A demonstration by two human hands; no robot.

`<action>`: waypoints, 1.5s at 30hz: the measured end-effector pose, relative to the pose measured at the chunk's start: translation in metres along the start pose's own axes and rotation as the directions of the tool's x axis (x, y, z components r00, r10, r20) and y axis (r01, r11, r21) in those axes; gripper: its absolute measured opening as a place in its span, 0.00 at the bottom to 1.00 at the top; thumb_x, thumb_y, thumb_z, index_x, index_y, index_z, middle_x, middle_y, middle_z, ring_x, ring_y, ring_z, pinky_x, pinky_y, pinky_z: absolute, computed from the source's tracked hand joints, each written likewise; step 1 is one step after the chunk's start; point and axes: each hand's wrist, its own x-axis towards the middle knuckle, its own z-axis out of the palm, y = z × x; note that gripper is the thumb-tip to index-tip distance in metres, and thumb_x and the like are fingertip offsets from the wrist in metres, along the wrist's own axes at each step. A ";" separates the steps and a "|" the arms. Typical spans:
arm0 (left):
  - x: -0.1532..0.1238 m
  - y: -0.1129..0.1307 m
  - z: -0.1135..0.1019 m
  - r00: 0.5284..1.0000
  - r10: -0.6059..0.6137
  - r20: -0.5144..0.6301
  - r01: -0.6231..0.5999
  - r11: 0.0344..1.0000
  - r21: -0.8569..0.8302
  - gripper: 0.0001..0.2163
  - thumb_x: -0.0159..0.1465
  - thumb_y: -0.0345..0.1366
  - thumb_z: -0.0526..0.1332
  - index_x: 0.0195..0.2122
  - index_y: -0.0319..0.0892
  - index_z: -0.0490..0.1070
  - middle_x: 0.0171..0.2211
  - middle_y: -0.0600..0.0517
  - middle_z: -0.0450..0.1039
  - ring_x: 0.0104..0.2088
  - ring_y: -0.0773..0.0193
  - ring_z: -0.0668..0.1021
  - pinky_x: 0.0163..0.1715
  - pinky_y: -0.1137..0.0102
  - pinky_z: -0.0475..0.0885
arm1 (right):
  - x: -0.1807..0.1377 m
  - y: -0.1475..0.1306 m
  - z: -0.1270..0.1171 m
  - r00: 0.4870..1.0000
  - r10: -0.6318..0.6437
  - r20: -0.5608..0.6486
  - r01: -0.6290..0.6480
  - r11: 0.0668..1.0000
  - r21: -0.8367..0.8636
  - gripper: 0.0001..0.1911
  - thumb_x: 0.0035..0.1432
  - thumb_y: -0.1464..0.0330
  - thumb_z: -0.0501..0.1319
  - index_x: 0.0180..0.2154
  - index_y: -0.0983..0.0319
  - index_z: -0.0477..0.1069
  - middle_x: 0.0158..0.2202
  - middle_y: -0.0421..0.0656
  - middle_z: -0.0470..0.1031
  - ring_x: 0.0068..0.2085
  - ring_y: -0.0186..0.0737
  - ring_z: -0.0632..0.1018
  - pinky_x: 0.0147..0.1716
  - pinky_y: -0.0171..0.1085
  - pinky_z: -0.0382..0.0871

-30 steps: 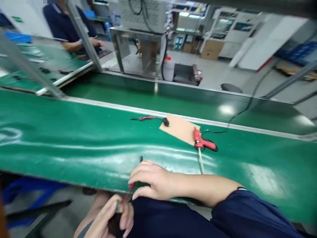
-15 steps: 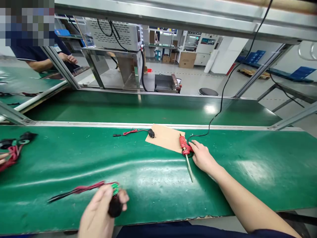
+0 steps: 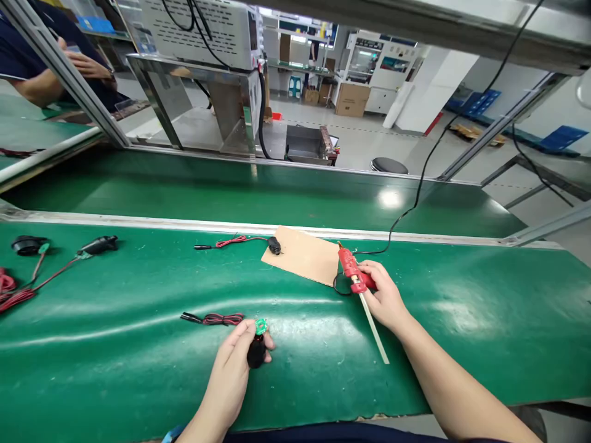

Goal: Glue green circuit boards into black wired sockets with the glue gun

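Pinched in my left hand (image 3: 233,363) is a round black part (image 3: 257,352) with a small green circuit board (image 3: 261,326) at its top. A red-and-black cable (image 3: 221,319) with a black plug trails left from it. My right hand (image 3: 385,295) is wrapped round the handle of a red glue gun (image 3: 351,264), its nozzle tilted up and away. A pale glue stick (image 3: 375,329) sticks out of its back end. Left of the gun, a piece of brown cardboard (image 3: 302,255) lies flat, bearing a small black part (image 3: 274,245) with a red-and-black cable.
On the left of the green bench lie more black parts (image 3: 98,245) with red wires (image 3: 18,298). The gun's black cord (image 3: 418,197) runs up to the overhead frame. Behind a metal rail is a green conveyor belt (image 3: 305,197). Another person's hands (image 3: 87,64) show at upper left.
My left hand has moved right and farther from the bench's front edge with the black part. My right hand has closed round the glue gun and shifted it slightly right, off the cardboard.
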 end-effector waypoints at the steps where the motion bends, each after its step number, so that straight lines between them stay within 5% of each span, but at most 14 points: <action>1: 0.002 0.000 0.001 1.000 0.004 0.008 -0.004 1.000 -0.001 0.16 0.69 0.49 0.59 0.34 0.40 0.73 0.31 0.49 0.76 0.30 0.62 0.75 0.34 0.68 0.71 | 0.001 -0.006 -0.002 1.000 -0.005 0.004 0.005 0.999 0.032 0.15 0.63 0.69 0.59 0.52 0.60 0.67 0.52 0.51 0.70 0.55 0.49 0.74 0.55 0.49 0.71; 5: 0.007 -0.002 0.006 0.999 0.030 0.026 -0.030 0.999 -0.016 0.15 0.70 0.47 0.58 0.35 0.40 0.72 0.31 0.50 0.75 0.29 0.63 0.75 0.33 0.68 0.71 | 0.002 -0.033 -0.013 0.999 0.023 0.049 -0.030 0.989 0.145 0.13 0.66 0.65 0.61 0.51 0.58 0.69 0.51 0.48 0.73 0.52 0.46 0.76 0.53 0.45 0.72; 8: 0.009 -0.003 0.009 0.999 0.043 0.028 -0.042 0.999 -0.025 0.15 0.71 0.46 0.56 0.34 0.41 0.71 0.31 0.50 0.75 0.29 0.63 0.75 0.33 0.68 0.72 | 0.004 -0.057 -0.021 0.978 0.047 0.205 -0.100 0.961 0.257 0.12 0.68 0.64 0.61 0.52 0.57 0.70 0.52 0.47 0.74 0.51 0.45 0.77 0.51 0.41 0.72; 17: 0.005 -0.002 0.012 0.999 0.036 0.026 -0.037 0.999 0.014 0.15 0.71 0.47 0.56 0.34 0.41 0.71 0.30 0.49 0.78 0.27 0.63 0.76 0.32 0.68 0.71 | 0.002 -0.096 -0.006 0.825 -0.264 0.500 0.016 0.895 0.446 0.10 0.69 0.68 0.60 0.51 0.57 0.69 0.47 0.49 0.75 0.46 0.45 0.78 0.45 0.42 0.74; 25: 0.004 0.001 0.016 1.000 0.020 0.010 -0.020 1.000 0.004 0.14 0.69 0.48 0.58 0.35 0.42 0.72 0.30 0.50 0.77 0.32 0.60 0.78 0.31 0.69 0.72 | 0.003 -0.105 0.001 0.762 -0.347 0.546 0.077 0.887 0.456 0.09 0.70 0.68 0.58 0.50 0.58 0.67 0.41 0.48 0.74 0.41 0.44 0.75 0.41 0.42 0.73; 45: 0.003 0.000 0.017 0.999 0.030 0.010 -0.031 0.999 0.042 0.14 0.70 0.47 0.57 0.35 0.43 0.71 0.29 0.51 0.77 0.28 0.62 0.75 0.30 0.69 0.70 | 0.000 -0.102 0.010 0.753 -0.336 0.566 0.088 0.903 0.420 0.09 0.70 0.68 0.58 0.51 0.58 0.67 0.43 0.48 0.74 0.42 0.44 0.76 0.42 0.43 0.72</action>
